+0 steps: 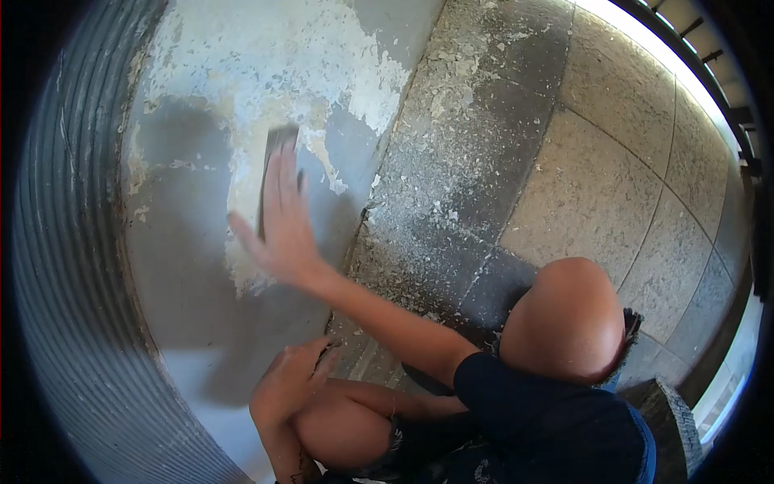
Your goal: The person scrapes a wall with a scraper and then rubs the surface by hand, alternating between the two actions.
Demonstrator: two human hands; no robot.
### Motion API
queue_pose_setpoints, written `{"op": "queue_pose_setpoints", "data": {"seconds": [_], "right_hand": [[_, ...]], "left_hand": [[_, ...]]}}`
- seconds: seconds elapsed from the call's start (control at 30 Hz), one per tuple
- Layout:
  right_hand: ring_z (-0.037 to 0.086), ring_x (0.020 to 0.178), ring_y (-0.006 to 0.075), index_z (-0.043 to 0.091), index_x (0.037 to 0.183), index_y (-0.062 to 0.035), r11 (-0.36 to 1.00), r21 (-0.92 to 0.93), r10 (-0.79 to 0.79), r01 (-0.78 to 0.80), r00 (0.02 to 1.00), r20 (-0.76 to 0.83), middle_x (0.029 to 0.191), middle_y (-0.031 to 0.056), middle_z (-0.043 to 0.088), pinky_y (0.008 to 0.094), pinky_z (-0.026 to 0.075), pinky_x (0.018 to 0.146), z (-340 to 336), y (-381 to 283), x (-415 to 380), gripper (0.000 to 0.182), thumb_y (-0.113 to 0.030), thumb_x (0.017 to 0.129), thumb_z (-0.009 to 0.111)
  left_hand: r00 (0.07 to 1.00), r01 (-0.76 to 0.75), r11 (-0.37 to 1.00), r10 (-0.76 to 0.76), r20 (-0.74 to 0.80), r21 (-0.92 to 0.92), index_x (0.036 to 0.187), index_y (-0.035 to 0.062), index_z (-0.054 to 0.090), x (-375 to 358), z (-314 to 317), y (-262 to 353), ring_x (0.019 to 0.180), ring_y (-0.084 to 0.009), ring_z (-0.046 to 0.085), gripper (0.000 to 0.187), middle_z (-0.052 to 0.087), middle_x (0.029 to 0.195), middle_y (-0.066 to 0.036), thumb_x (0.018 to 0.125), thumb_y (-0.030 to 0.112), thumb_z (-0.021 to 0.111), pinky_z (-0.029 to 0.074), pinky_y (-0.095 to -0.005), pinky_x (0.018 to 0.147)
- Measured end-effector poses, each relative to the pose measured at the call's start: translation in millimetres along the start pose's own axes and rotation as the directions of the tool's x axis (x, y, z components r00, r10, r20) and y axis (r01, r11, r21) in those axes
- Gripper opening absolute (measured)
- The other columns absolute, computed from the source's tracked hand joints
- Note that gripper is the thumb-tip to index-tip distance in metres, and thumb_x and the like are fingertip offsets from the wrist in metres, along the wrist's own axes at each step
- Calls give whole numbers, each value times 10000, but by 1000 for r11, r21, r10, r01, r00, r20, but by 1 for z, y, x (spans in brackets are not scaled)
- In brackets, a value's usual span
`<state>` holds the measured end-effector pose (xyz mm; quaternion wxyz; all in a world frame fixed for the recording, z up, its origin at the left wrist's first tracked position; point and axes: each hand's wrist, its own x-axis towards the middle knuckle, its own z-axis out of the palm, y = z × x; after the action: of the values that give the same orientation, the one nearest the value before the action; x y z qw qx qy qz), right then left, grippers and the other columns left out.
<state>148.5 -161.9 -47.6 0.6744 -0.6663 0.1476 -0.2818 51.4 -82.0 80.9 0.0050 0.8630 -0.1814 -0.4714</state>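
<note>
My right hand (284,222) reaches out to the wall (181,266) with its fingers long and straight over a flat grey strip-like tool (281,135). The thumb sticks out to the left, and the tool's far end shows past the fingertips; the palm hides much of the rest. Under and around the tool is a pale patch (246,194) of bared wall, edged by peeling white paint (274,48). Over my bent left knee rests my left hand (294,377), its fingers curled in. A small dark shape shows at those fingers, and I cannot tell what it is.
Paint flakes (439,214) litter the dark floor tiles beside the wall base. Lighter, dusty tiles (597,177) lie farther right. A ribbed grey metal surface (68,266) borders the wall on the left. My right knee (568,319) is bent up near the floor tiles. Dark railings (709,52) stand at upper right.
</note>
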Motion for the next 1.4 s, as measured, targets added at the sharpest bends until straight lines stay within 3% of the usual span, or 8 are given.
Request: {"op": "queue_pose_setpoints", "data": {"seconds": [0.2, 0.4, 0.6, 0.8, 0.9, 1.07, 1.3, 1.4], "right_hand": [[-16, 1442, 416, -15, 1453, 120, 997, 62, 62, -53, 984, -165, 1539, 300, -37, 619, 75, 1116, -29, 19, 81, 907, -436, 930, 476], [-18, 1451, 381, 4, 1462, 103, 999, 25, -45, 44, 997, 58, 1545, 287, -26, 584, 41, 1133, -9, -4, 8, 857, -445, 950, 418], [-22, 1440, 423, 4, 1445, 135, 993, 120, 18, 1, 987, -159, 1528, 325, -29, 589, 40, 1129, -32, 4, 76, 904, -492, 940, 415], [-34, 1435, 435, -12, 1425, 167, 996, 34, -79, 80, 997, -26, 1506, 365, -48, 560, 23, 1142, -22, -14, 56, 917, -456, 937, 453], [-44, 1426, 460, 3, 1420, 175, 970, 237, 8, 55, 967, -254, 1506, 364, -52, 478, 39, 1166, -18, -5, 80, 935, -439, 922, 501], [-22, 1420, 482, -14, 1425, 168, 993, 88, -75, 73, 997, 22, 1504, 369, -54, 525, 61, 1152, 27, 1, -39, 935, -402, 917, 525], [-6, 1429, 464, -23, 1451, 124, 992, 82, -71, 94, 964, -255, 1522, 338, -53, 535, 73, 1147, -5, 1, 72, 935, -387, 904, 539], [-6, 1428, 466, -22, 1450, 127, 986, 98, -123, 135, 986, -114, 1520, 343, -45, 535, 71, 1148, 22, -1, -31, 973, -404, 879, 559]], "left_hand": [[993, 83, 994, -88, -79, -68, 1095, 26, 606, -9, -1, -2, 896, -433, 590, 260, 634, 950, -238, 890, 180, 566, 462, -468, 785], [982, 112, 994, -111, -151, -1, 1111, 31, 604, 9, 1, -4, 926, -428, 589, 264, 638, 984, -230, 905, 189, 558, 468, -453, 799], [981, -51, 992, 27, -190, -120, 1098, 21, 609, -4, 10, -7, 940, -430, 585, 261, 633, 993, -239, 910, 191, 548, 463, -456, 813], [997, 55, 997, -57, -54, -47, 1124, 22, 614, -9, 11, -16, 972, -416, 592, 280, 632, 1041, -232, 897, 171, 542, 467, -452, 840], [995, 73, 996, -76, -59, -60, 1128, 29, 618, -13, 7, -6, 984, -413, 591, 291, 634, 1046, -230, 900, 193, 539, 466, -448, 853], [992, 66, 993, -77, 105, 99, 1141, 50, 614, 6, 14, -31, 995, -407, 590, 301, 633, 1067, -215, 910, 219, 521, 461, -451, 873], [992, 109, 992, -105, 71, -63, 1191, 65, 589, -18, 5, -21, 1010, -416, 578, 339, 619, 1114, -215, 923, 263, 529, 457, -461, 884], [986, -28, 995, 42, 160, -93, 1227, 62, 576, -7, -10, -34, 929, -348, 632, 370, 656, 1053, -176, 939, 291, 531, 483, -406, 847]]}}
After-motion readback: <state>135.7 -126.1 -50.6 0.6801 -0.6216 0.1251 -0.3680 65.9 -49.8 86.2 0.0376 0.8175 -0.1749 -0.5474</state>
